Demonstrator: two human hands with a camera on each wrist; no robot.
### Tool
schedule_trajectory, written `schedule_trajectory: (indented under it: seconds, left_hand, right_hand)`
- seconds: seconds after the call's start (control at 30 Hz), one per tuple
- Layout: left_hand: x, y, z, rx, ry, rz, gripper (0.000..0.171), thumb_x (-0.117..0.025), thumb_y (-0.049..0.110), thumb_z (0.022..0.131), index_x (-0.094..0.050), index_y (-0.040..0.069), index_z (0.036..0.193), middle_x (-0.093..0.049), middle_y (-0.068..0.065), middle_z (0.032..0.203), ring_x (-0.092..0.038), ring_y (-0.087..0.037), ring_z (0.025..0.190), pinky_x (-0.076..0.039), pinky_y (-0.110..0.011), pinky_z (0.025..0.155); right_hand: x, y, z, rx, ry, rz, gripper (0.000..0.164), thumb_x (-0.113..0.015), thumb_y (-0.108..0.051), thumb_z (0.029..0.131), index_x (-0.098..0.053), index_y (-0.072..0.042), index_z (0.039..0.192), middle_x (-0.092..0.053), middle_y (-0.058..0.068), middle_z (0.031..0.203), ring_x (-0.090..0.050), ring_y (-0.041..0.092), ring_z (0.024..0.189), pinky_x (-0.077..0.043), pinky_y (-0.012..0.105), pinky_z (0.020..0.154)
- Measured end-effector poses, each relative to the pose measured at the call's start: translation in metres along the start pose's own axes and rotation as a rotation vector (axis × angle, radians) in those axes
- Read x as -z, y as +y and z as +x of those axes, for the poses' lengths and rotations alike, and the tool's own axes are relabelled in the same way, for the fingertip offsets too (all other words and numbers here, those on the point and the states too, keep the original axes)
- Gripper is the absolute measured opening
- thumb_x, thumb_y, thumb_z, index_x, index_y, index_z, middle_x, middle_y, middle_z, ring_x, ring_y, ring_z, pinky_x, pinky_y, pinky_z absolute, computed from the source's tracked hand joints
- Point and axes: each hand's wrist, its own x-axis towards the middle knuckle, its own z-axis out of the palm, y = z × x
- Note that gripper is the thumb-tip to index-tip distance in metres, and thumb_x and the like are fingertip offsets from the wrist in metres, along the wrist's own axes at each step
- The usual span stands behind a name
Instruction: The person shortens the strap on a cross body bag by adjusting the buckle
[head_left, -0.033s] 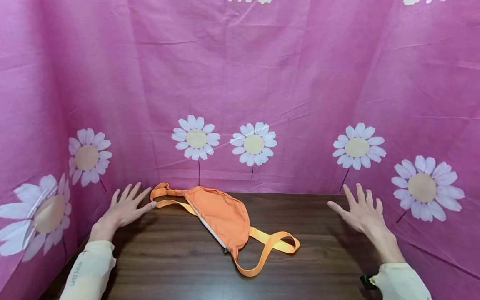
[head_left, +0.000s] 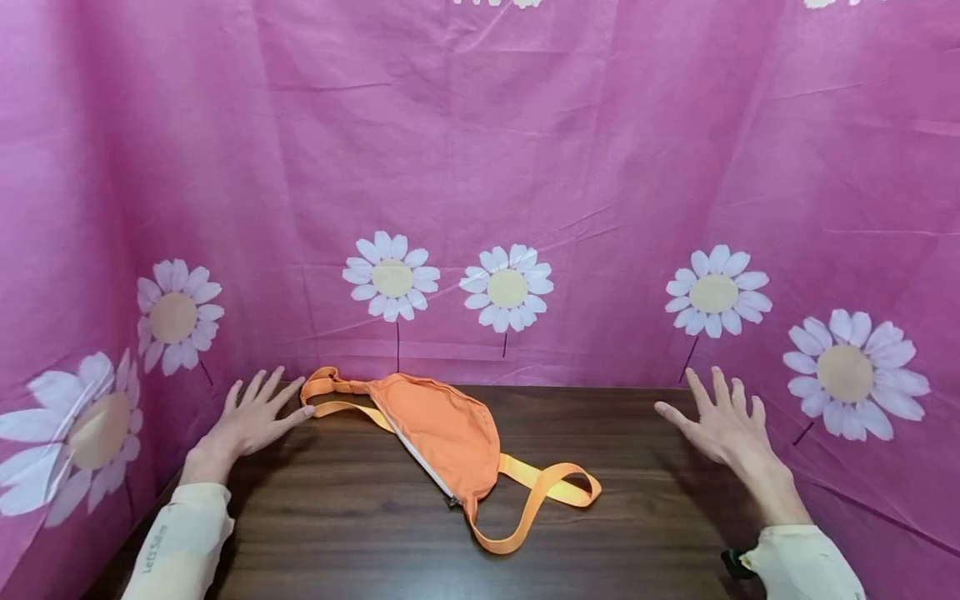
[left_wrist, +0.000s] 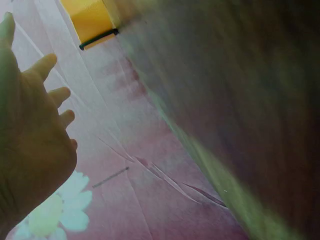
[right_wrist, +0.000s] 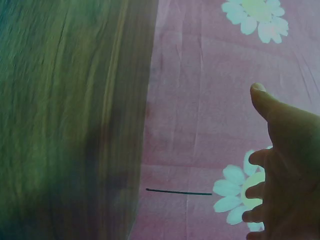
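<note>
An orange waist bag [head_left: 442, 425] lies on the dark wooden table [head_left: 337, 525], its white zipper [head_left: 422, 458] facing the near left. From its right end a yellow-orange strap [head_left: 513, 542] loops over the tabletop; another strap part bunches at its left end. My left hand [head_left: 251, 421] is spread beside that left end, thumb tip next to the strap; whether they touch I cannot tell. In the left wrist view a yellow strap piece [left_wrist: 90, 20] with a dark edge shows beyond the fingers. My right hand [head_left: 727, 433], fingers spread, is far right of the bag and holds nothing.
A pink curtain [head_left: 585, 167] printed with white daisies surrounds the table at the back and both sides. It meets the table's back edge just behind the bag. A dark band [head_left: 738, 564] shows at the right sleeve.
</note>
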Motion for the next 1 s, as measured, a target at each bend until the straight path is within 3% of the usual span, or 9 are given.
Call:
schedule_trajectory:
  seconds: [0.23, 0.43, 0.53, 0.67, 0.77, 0.9, 1.0]
  left_hand:
    - [0.011, 0.005, 0.015, -0.051, -0.024, 0.02, 0.083, -0.048, 0.066, 0.099, -0.035, 0.008, 0.158, -0.024, -0.028, 0.16, -0.017, -0.053, 0.144, -0.004, -0.07, 0.11]
    - [0.014, 0.008, 0.037, -0.187, 0.018, 0.02, 0.076, -0.066, 0.056, 0.094, -0.049, 0.008, 0.15, -0.053, -0.026, 0.14, -0.046, -0.049, 0.129, -0.025, -0.069, 0.103]
    - [0.012, 0.009, 0.043, -0.266, 0.021, 0.012, 0.068, -0.081, 0.049, 0.084, -0.063, 0.007, 0.134, -0.064, -0.021, 0.123, -0.058, -0.044, 0.113, -0.036, -0.068, 0.092]
    - [0.008, 0.014, 0.048, -0.363, -0.03, 0.037, 0.057, -0.09, 0.046, 0.07, -0.073, 0.011, 0.112, -0.067, -0.013, 0.115, -0.062, -0.036, 0.103, -0.04, -0.065, 0.085]
    - [0.003, 0.021, 0.052, -0.43, -0.048, 0.077, 0.043, -0.092, 0.035, 0.071, -0.075, 0.014, 0.104, -0.068, -0.006, 0.11, -0.062, -0.031, 0.1, -0.041, -0.061, 0.083]
    - [-0.005, 0.027, 0.058, -0.501, -0.001, 0.135, 0.025, -0.09, 0.015, 0.072, -0.074, 0.02, 0.091, -0.067, 0.006, 0.092, -0.062, -0.021, 0.09, -0.044, -0.053, 0.075]
    - [-0.009, 0.029, 0.061, -0.538, 0.051, 0.139, 0.023, -0.087, 0.007, 0.074, -0.072, 0.022, 0.082, -0.065, 0.011, 0.083, -0.06, -0.016, 0.081, -0.043, -0.047, 0.068]
  right_hand:
    - [0.006, -0.013, 0.003, 0.032, 0.071, 0.014, 0.094, -0.048, -0.07, 0.097, -0.027, -0.002, 0.158, -0.02, 0.039, 0.153, -0.015, 0.062, 0.136, -0.011, 0.077, 0.101]
    - [0.0, -0.035, 0.005, 0.152, 0.201, -0.018, 0.074, -0.055, -0.059, 0.1, -0.048, -0.001, 0.145, -0.049, 0.032, 0.139, -0.043, 0.054, 0.126, -0.032, 0.072, 0.093]
    - [-0.007, -0.049, 0.009, 0.234, 0.248, -0.049, 0.064, -0.059, -0.052, 0.1, -0.057, -0.002, 0.138, -0.059, 0.027, 0.132, -0.054, 0.05, 0.119, -0.04, 0.068, 0.09]
    - [-0.017, -0.069, 0.012, 0.322, 0.259, -0.089, 0.057, -0.061, -0.049, 0.099, -0.063, -0.003, 0.132, -0.065, 0.022, 0.125, -0.06, 0.045, 0.112, -0.044, 0.064, 0.088]
    - [-0.02, -0.083, 0.013, 0.375, 0.273, -0.103, 0.054, -0.062, -0.047, 0.098, -0.065, -0.003, 0.128, -0.068, 0.021, 0.119, -0.063, 0.043, 0.107, -0.046, 0.062, 0.085]
    - [-0.019, -0.101, 0.015, 0.426, 0.285, -0.096, 0.051, -0.063, -0.046, 0.097, -0.067, -0.004, 0.125, -0.07, 0.018, 0.113, -0.066, 0.041, 0.103, -0.048, 0.058, 0.082]
    - [-0.016, -0.112, 0.019, 0.448, 0.283, -0.095, 0.051, -0.061, -0.047, 0.097, -0.068, -0.005, 0.124, -0.071, 0.017, 0.112, -0.066, 0.04, 0.101, -0.049, 0.056, 0.083]
